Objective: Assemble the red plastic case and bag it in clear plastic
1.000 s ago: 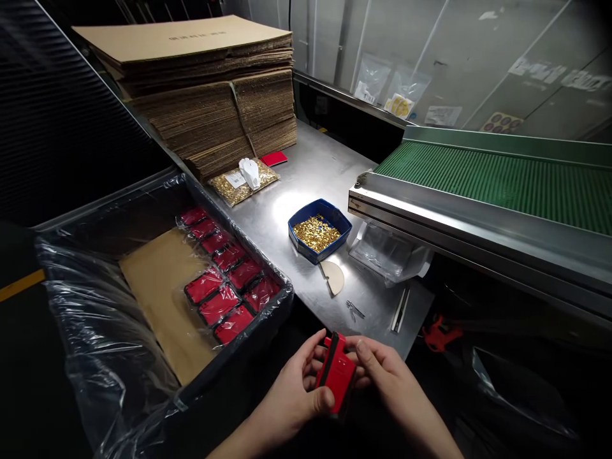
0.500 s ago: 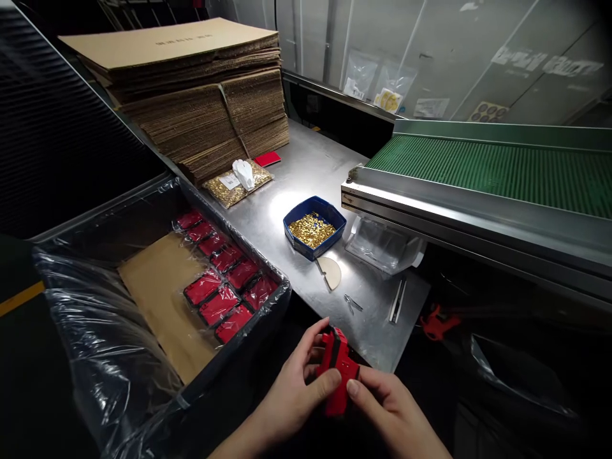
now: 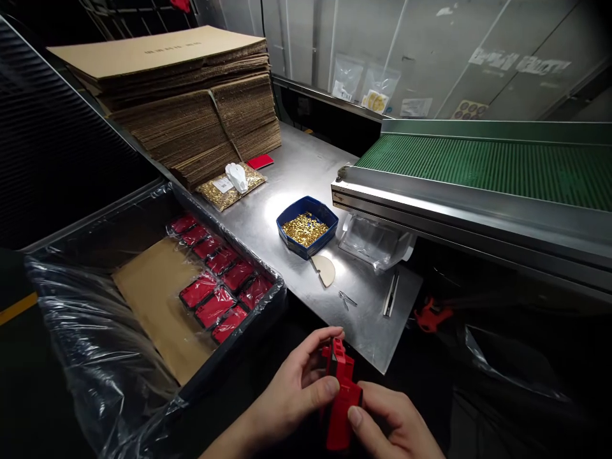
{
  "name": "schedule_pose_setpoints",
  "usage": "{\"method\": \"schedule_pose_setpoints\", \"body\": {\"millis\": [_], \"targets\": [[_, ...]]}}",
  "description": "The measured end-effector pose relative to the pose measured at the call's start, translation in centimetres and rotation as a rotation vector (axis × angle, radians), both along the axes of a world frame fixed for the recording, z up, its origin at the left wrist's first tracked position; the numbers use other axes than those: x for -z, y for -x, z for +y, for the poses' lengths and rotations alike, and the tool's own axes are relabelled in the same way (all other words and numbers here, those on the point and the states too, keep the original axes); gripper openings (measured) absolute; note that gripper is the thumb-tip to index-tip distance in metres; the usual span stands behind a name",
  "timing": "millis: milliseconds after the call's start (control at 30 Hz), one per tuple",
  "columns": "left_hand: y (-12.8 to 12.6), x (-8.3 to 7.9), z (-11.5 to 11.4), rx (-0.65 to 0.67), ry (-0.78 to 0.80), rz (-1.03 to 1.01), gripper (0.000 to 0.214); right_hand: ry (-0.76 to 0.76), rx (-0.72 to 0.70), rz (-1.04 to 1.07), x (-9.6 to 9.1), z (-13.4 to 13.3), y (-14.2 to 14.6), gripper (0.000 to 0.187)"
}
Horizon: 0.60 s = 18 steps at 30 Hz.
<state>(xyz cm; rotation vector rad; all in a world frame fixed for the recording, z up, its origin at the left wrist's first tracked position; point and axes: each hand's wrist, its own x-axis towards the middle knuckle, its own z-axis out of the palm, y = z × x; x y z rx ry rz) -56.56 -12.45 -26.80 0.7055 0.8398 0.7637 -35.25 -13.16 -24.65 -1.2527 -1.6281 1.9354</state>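
Note:
Between both hands, near the bottom of the view, is a red and black plastic housing [image 3: 345, 398]. My left hand [image 3: 299, 382] is closed around its left side, thumb on the front and index finger over the top. My right hand [image 3: 389, 417] pinches its lower right side. The housing stands roughly upright, just off the near edge of the metal table [image 3: 368, 331]. Its far side is hidden. Nearest on the table lie a small metal tool [image 3: 347, 299], a cutter-like knife [image 3: 391, 294] and a pale semicircular piece [image 3: 326, 271].
A blue tray [image 3: 287, 239] holds small gold pieces. Left is a plastic-lined crate [image 3: 239, 347] with bagged red parts [image 3: 215, 306]. Behind stand stacked cardboard sheets [image 3: 191, 115] and a bag of gold pieces [image 3: 205, 191]. A green conveyor [image 3: 478, 166] bounds the right.
The red housing has turned in my hands, showing more of its red face and side. Both hands keep their hold and sit slightly lower. The whole view has shifted a little.

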Motion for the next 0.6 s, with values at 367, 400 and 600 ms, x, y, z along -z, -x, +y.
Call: {"method": "schedule_pose_setpoints", "body": {"millis": [367, 400, 600], "targets": [[-1.7, 0.1, 0.0, -0.141, 0.156, -0.048, 0.026, 0.320, 0.207, 0.135, 0.9, 0.0, 0.6, 0.053], [-1.9, 0.3, 0.0, -0.180, 0.216, -0.090, 0.024, 0.316, 0.212, 0.153, 1.0, 0.0, 0.6, 0.053], [-2.4, 1.9, 0.0, -0.332, 0.393, -0.106, 0.026, 0.099, 0.041, 0.084, 1.3, 0.0, -0.1, 0.046]]}}
